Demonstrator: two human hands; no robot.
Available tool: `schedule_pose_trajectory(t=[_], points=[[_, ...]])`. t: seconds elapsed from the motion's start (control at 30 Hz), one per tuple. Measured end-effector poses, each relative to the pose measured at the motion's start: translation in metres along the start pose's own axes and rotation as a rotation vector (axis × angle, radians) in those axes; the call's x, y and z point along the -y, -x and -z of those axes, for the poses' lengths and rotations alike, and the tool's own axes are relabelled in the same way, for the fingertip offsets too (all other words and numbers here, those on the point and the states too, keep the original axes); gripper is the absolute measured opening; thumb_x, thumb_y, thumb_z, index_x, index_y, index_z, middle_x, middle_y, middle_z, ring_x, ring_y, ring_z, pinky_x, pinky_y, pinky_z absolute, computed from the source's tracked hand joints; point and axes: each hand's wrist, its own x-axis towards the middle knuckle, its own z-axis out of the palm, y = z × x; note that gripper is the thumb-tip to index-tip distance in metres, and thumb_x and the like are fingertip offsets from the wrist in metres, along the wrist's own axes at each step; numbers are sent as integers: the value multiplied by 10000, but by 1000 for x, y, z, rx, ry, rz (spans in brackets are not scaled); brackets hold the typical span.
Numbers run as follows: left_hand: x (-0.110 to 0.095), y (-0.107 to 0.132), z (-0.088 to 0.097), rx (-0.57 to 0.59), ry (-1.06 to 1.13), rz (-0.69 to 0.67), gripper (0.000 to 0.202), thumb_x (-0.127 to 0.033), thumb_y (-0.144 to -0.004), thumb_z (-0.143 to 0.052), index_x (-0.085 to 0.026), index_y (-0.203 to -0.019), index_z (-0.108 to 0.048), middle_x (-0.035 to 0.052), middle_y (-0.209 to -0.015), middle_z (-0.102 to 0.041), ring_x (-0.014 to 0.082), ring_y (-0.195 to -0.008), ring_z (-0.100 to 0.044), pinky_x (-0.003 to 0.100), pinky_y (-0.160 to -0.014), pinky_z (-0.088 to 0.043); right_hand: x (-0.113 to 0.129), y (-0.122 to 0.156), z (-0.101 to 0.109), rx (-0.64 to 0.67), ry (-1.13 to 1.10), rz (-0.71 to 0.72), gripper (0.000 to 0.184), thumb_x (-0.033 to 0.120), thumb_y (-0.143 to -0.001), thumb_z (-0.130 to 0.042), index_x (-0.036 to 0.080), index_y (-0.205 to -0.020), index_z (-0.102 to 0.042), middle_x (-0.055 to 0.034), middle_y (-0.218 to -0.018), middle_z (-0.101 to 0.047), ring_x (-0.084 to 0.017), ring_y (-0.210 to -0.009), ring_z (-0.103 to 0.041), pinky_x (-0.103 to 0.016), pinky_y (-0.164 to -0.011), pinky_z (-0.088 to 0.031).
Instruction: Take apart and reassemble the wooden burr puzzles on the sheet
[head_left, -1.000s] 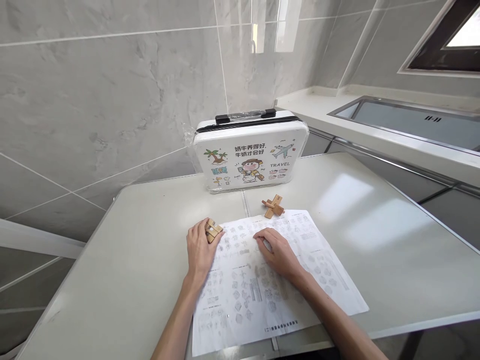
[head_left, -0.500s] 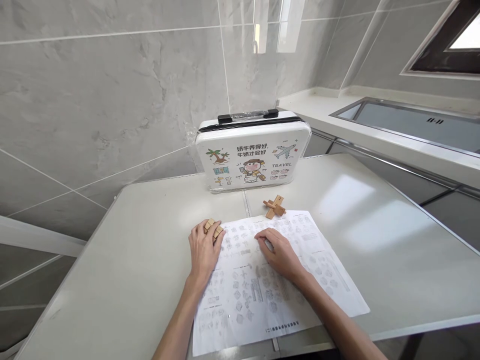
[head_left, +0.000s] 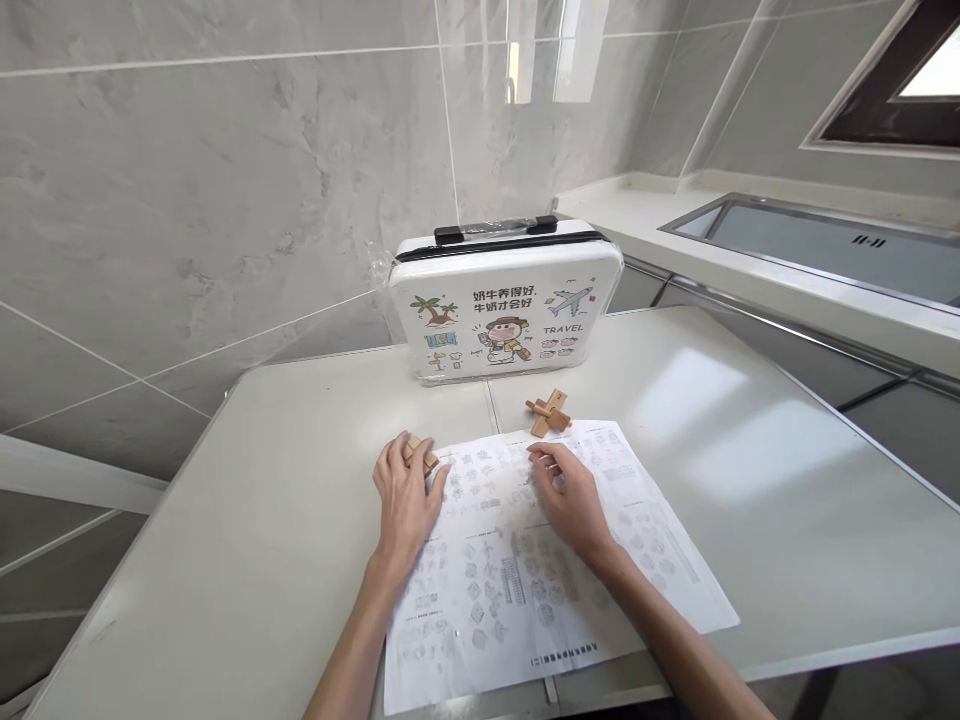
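Note:
My left hand rests at the upper left corner of the printed sheet, with its fingers around a small wooden block puzzle. The fingers partly cover that puzzle. My right hand lies over the upper middle of the paper sheet, its fingers loosely bent and apart, with nothing visible in them. Just beyond the sheet's top edge sits a second wooden puzzle of crossed pieces. Rows of small diagrams and text cover the sheet.
A white cartoon-printed case, with a black handle and plastic wrap, stands at the back of the pale table against the grey tiled wall. On the right runs a counter with a dark glass panel set in it.
My right hand has shifted slightly right and away from me, its fingers loosening. My left hand and its puzzle have moved a little to the left, and the thumb has spread from it.

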Motion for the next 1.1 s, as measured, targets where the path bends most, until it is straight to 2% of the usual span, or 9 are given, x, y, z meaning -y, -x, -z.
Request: schedule_pose_trajectory(t=[0.1,0.2,0.33,0.63,0.73,0.9,1.0,1.1], points=[[-14,0,4,-34,53,-75,336,-341,-1011,-605,-269,-1340,-598,147,-1556,-423,376,-1474,-355,608,-1172,-381,0,-1,0,-62,-19,-17,236,276,-1036,-474,244,-1199,-642,-82,-1129,-680,-208,-865,-651,-326,-676,-550],[-27,2,6,-36,134,-179,266,-277,-1022,-593,-267,-1287,-618,128,-1481,-498,334,-1416,-431,552,-1149,-433,1,-1,1,-111,-10,-35,281,280,-1029,-485,265,-1270,-630,-86,-1196,-644,-197,-847,-640,-322,-658,-564],[-38,8,5,8,226,-313,183,-207,-1022,-584,-256,-1186,-649,107,-1351,-584,304,-1314,-520,526,-1098,-473,0,0,1,-132,-36,-60,347,285,-1032,-490,294,-1362,-597,-104,-1324,-573,-184,-858,-652,-327,-665,-597],[-46,14,-1,136,272,-382,186,-174,-1012,-583,-249,-1167,-655,101,-1351,-595,291,-1284,-543,501,-1076,-492,-10,-2,-1,-154,-73,-68,512,267,-1020,-501,333,-1528,-507,-151,-1611,-310,-215,-1017,-701,-328,-663,-633],[-46,14,-1,145,283,-377,190,-170,-1013,-578,-243,-1171,-652,101,-1348,-595,285,-1275,-547,490,-1073,-490,-13,-3,-1,-114,-77,-69,555,256,-1029,-467,330,-1579,-442,-158,-1620,-333,-230,-1049,-715,-321,-651,-628],[-47,14,-1,155,297,-331,177,-181,-1016,-575,-247,-1160,-655,93,-1329,-601,277,-1244,-563,468,-1050,-495,-15,-5,1,-104,-82,-53,568,234,-1031,-433,300,-1595,-423,-156,-1521,-486,-255,-1127,-708,-329,-689,-620],[-48,15,-1,176,310,-312,174,-194,-1022,-571,-252,-1158,-661,89,-1327,-598,275,-1244,-564,461,-1045,-498,-13,-6,3,-143,-86,-49,539,225,-1017,-457,303,-1549,-495,-124,-1486,-551,-274,-1263,-640,-387,-863,-617],[-48,15,-1,194,338,-299,175,-209,-1028,-561,-257,-1160,-666,89,-1325,-599,274,-1249,-566,461,-1042,-499,-12,-6,5,-179,-86,-49,503,216,-1014,-461,311,-1499,-554,-96,-1445,-610,-270,-1285,-624,-467,-1041,-547]])
